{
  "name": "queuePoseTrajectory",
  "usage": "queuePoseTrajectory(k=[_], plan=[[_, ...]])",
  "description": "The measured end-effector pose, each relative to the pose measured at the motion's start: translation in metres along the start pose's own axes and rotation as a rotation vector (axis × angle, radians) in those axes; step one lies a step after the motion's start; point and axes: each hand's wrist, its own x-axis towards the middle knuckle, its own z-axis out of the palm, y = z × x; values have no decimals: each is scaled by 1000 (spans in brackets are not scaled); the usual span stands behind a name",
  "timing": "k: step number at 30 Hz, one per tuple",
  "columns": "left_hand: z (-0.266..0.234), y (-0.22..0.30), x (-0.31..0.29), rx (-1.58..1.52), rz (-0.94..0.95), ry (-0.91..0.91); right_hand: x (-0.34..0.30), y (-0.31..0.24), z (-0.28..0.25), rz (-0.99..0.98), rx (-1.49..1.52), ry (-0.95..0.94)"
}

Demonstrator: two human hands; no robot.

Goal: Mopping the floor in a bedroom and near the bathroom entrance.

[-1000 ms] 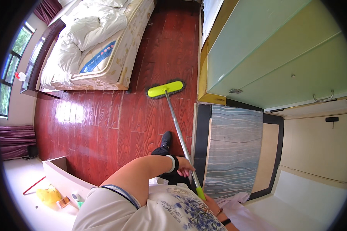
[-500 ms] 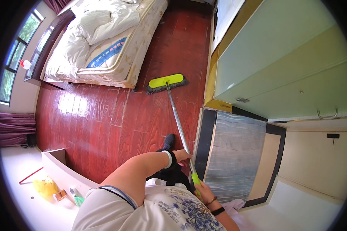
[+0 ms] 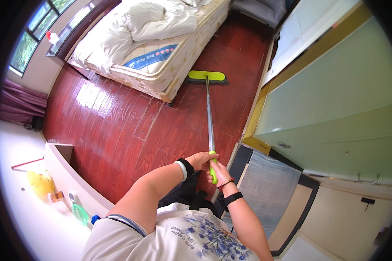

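A broom [image 3: 210,117] with a silver pole, a lime-green grip and a green head with dark grey bristles reaches away from me. Its head rests on the dark red wooden floor [image 3: 130,126], beside the near right corner of the bed. My left hand [image 3: 201,160] is wrapped round the pole at the top of the green grip. Just below it, my right hand [image 3: 220,172] grasps the grip itself, so the two hands are close together. Part of each hand's fingers is hidden behind the handle.
A bed [image 3: 161,82] with a bare-edged mattress and a rumpled white quilt [image 3: 117,37] stands ahead. Frosted glass cabinet doors [image 3: 331,100] line the right, above a grey-blue mat [image 3: 265,187]. On the left, a white ledge [image 3: 74,174] holds a yellow bag [image 3: 40,182] and small items.
Both hands have moved forward, the right one coming up next to the left. The broom head has gone farther away and right, along the bed's side. My view has shifted too.
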Motion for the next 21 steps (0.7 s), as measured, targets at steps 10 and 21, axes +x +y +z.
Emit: queuePoseTrajectory(k=[10, 21], plan=[[-59, -16, -132, -70, 227, 278, -2, 16, 0, 130, -528, -182], [-1, -207, -230, -94, 39, 494, 10, 59, -30, 270, -904, -420]])
